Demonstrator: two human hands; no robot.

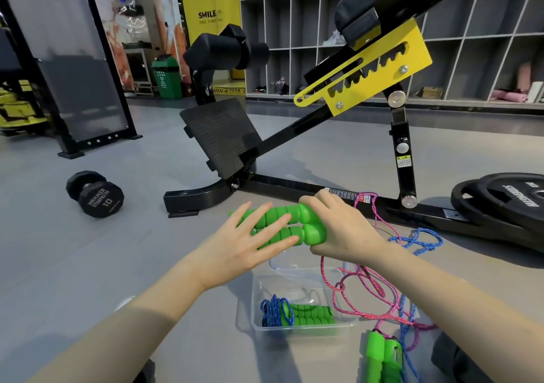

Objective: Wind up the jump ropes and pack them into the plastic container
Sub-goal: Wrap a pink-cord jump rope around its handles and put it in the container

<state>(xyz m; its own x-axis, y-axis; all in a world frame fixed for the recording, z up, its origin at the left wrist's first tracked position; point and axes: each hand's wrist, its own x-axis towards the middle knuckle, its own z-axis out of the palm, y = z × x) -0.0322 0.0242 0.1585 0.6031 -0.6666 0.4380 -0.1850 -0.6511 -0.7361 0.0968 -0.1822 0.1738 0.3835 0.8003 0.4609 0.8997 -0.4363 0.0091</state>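
Note:
My right hand point(341, 226) grips the thick ends of two green jump rope handles point(306, 225), held side by side above the floor. My left hand point(250, 243) rests flat and open across their ribbed grips. A pink rope point(353, 291) trails down from these handles in loose loops over the floor. The clear plastic container point(259, 303) sits below my hands and holds a wound blue rope point(276, 312) with green handles. Another pair of green handles point(382, 356) with a blue rope point(418, 240) lies on the floor at the right.
A black and yellow exercise bench point(294, 188) stands just behind my hands, its base bar running across the floor. A 10 dumbbell point(94, 194) lies at the left. Black weight plates point(506, 203) are stacked at the right. Shelving lines the back wall.

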